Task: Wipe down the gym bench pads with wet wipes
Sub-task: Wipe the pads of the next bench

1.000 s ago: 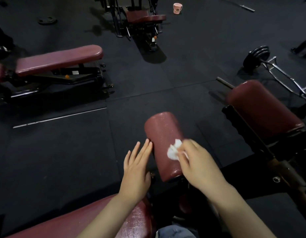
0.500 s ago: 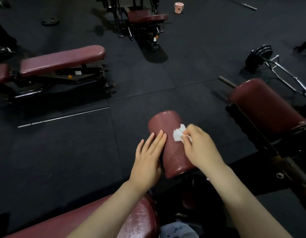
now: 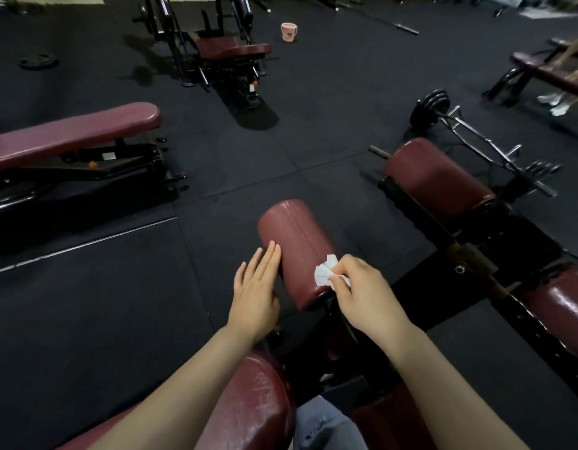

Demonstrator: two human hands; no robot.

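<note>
I'm partway through this one: my right hand [image 3: 367, 295] pinches the wet wipe [image 3: 325, 273] against the near right side of the maroon roller pad [image 3: 295, 241], while my left hand [image 3: 256, 289] lies flat, fingers straight, on its left flank. The far end looks unwiped, though sheen tells me little. The neighbouring roller pad [image 3: 437, 180] and seat pad [image 3: 258, 401] remain. The wipe's underside is hidden.

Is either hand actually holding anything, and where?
The right hand pinches a crumpled white wet wipe at its near edge. The left hand holds nothing; flat fingers rest on the roller pad.
</note>
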